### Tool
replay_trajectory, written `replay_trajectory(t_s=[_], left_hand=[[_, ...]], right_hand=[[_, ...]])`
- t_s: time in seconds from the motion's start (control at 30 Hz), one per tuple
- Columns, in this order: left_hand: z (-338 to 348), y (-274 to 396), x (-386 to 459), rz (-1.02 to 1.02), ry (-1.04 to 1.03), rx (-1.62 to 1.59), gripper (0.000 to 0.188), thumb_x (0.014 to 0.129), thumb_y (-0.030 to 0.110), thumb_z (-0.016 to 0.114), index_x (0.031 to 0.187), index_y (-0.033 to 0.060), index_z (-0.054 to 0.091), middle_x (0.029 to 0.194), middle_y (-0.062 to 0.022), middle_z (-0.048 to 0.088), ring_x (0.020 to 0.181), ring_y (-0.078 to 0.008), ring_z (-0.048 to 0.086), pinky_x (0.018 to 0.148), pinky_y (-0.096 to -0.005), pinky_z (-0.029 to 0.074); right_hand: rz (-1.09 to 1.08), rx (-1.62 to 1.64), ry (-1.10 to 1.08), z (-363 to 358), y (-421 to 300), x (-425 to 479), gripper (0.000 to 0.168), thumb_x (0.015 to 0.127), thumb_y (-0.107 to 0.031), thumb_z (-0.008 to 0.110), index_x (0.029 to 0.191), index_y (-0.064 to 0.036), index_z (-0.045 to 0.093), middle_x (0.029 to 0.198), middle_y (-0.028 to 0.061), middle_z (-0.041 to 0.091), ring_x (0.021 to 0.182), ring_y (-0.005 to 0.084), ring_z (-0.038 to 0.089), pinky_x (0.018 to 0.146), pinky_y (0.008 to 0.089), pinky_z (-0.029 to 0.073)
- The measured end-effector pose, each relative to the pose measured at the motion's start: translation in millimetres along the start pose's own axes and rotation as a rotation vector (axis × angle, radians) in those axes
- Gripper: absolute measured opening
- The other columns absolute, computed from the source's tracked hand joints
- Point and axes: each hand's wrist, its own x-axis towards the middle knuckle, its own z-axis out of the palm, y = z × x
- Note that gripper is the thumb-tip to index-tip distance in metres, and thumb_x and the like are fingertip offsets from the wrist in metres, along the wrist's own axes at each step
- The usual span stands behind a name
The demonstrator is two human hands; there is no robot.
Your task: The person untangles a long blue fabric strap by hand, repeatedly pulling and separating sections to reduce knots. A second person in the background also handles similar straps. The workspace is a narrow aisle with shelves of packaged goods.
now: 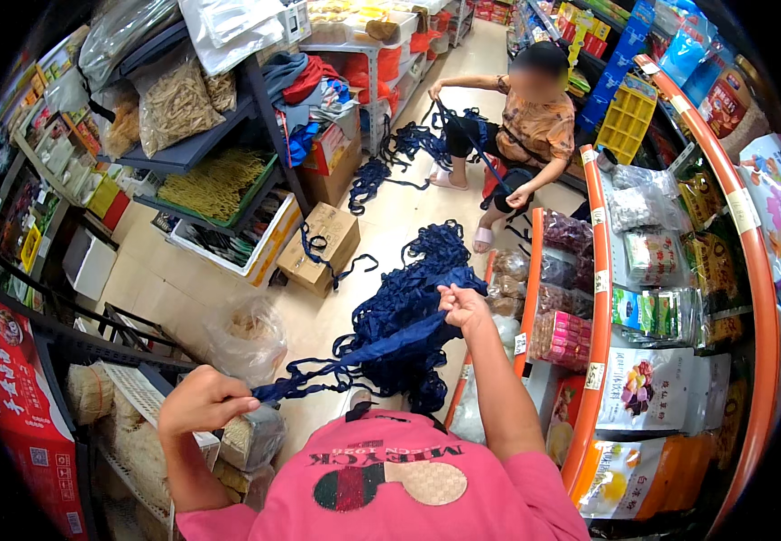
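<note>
A length of dark blue fabric strip (390,343) is stretched between my two hands. At the lower left, my left hand (211,400) pinches its bunched, stringy end. My right hand (461,308), further forward and to the right, grips the wider end. Beneath and beyond the strip, a large tangled heap of dark blue fabric strips (397,291) covers the floor in front of me. Smaller tangles (370,181) lie further off, and one strand (316,250) drapes over a cardboard box (329,237).
Across the aisle a seated person (532,122) stretches another dark blue strip between both hands. Orange-edged shelves (596,297) with packaged goods line the right side. A dark shelf (194,145) with bagged dried goods stands at left, near a clear plastic bag (248,338) on the floor.
</note>
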Motion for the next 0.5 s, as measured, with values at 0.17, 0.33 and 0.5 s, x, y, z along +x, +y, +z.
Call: replay_trajectory(t_s=[0.17, 0.33, 0.5], left_hand=[[62, -27, 45, -0.173, 0.021, 0.758, 0.020, 0.068, 0.026, 0.057, 0.078, 0.0083, 0.058, 0.076, -0.0102, 0.057, 0.067, -0.0264, 0.054, 0.055, -0.0362, 0.041], [93, 20, 127, 0.196, 0.101, 0.053, 0.038, 0.068, 0.017, 0.055, 0.104, 0.0118, 0.046, 0.098, -0.0104, 0.050, 0.085, -0.0283, 0.050, 0.067, -0.0361, 0.042], [138, 39, 195, 0.463, 0.247, -0.193, 0.027, 0.067, 0.009, 0.052, 0.094, 0.0098, 0.050, 0.096, -0.0065, 0.050, 0.081, -0.0269, 0.051, 0.066, -0.0337, 0.042]], right_hand=[[-0.196, -0.640, 0.038, 7, 21, -26, 0.020, 0.078, -0.018, 0.046, 0.068, -0.002, 0.053, 0.047, -0.0025, 0.037, 0.032, 0.0047, 0.025, 0.029, 0.0184, 0.016], [-0.315, -0.998, -0.043, 20, 58, -50, 0.021, 0.071, -0.019, 0.051, 0.057, -0.004, 0.053, 0.045, -0.0020, 0.038, 0.032, 0.0067, 0.029, 0.029, 0.0205, 0.020], [-0.509, -1.267, -0.223, 11, 66, -87, 0.018, 0.065, -0.013, 0.049, 0.055, 0.001, 0.053, 0.046, 0.0010, 0.043, 0.043, 0.0086, 0.038, 0.038, 0.0227, 0.028]])
